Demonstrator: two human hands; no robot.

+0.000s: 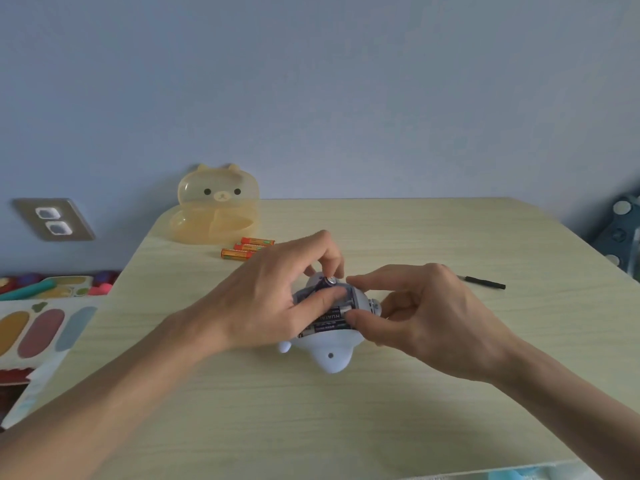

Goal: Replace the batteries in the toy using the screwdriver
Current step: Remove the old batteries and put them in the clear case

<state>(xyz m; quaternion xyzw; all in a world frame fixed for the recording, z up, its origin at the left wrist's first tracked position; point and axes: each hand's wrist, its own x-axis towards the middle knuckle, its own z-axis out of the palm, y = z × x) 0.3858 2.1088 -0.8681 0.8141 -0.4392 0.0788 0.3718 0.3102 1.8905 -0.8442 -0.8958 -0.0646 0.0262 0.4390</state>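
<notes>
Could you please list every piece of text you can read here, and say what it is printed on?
"HUATA", the rest hidden: dark battery in the pale blue toy; its smaller print is unreadable.
Orange batteries: print too blurred to read.

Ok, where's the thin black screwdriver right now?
Head view: the thin black screwdriver lies on the pale wooden table, right of centre, just beyond the right hand, which grips the white plastic toy.
</notes>
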